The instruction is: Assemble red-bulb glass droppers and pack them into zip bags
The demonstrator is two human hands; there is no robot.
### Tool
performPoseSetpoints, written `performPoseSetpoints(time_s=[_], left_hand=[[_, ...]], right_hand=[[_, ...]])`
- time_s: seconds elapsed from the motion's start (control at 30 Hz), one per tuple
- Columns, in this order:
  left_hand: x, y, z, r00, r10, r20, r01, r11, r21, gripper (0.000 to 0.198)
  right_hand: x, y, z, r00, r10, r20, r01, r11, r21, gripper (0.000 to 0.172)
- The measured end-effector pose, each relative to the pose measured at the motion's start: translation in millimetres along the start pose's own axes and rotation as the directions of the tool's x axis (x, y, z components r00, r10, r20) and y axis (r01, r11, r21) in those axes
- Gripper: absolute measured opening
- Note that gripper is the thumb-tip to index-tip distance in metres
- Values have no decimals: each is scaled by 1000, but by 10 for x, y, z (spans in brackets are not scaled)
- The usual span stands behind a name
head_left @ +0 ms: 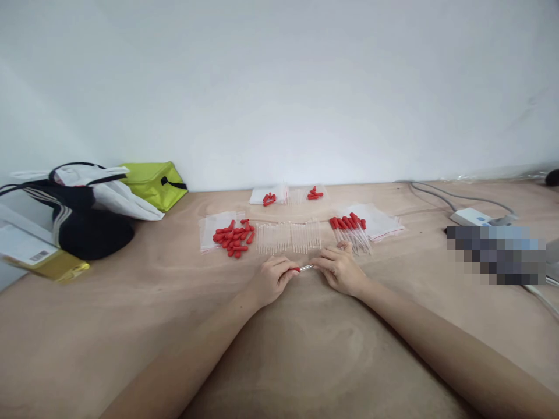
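Low over the middle of the table, my left hand (271,280) pinches a small red rubber bulb (296,269). My right hand (339,270) grips the far end of a thin clear dropper tube (307,267), whose other end meets the bulb. How deep the tube sits in the bulb cannot be made out. Beyond my hands lie two rows of clear tubes (273,237). A heap of loose red bulbs (236,235) is at the left, partly on clear plastic bags (208,234). Droppers with red bulbs fitted (351,228) lie just past my right hand.
More plastic bags (384,224) lie at the right, and small groups of red bulbs (269,199) near the wall. A dark cap (94,235), a lime-green bag (151,183) and a box (26,244) stand left. A power strip (471,217) with cables lies right, beside a blurred-out object (495,255).
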State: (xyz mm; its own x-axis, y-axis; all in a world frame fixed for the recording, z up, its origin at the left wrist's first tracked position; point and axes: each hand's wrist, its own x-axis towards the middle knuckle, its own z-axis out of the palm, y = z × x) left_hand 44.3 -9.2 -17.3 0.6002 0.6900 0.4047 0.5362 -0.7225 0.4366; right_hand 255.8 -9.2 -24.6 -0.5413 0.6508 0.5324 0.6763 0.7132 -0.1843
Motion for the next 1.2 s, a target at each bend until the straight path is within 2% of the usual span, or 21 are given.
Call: performPoseSetpoints(time_s=[0.33, 0.67, 0.9, 1.2], left_hand=[[-7, -11, 6, 999, 44, -30, -43, 998, 34, 20], [-7, -10, -2, 996, 90, -23, -86, 986, 144, 19], [-13, -33, 15, 995, 86, -44, -79, 986, 143, 15], [-7, -4, -2, 996, 84, -16, -81, 988, 132, 16]], right_hand=[[-7, -72, -30, 997, 32, 70, -32, 999, 1, 25], [9, -121, 8, 994, 67, 92, -79, 987, 138, 23], [61, -149, 40, 986, 86, 140, -110, 979, 172, 25], [98, -204, 51, 982, 94, 163, -123, 976, 181, 27]])
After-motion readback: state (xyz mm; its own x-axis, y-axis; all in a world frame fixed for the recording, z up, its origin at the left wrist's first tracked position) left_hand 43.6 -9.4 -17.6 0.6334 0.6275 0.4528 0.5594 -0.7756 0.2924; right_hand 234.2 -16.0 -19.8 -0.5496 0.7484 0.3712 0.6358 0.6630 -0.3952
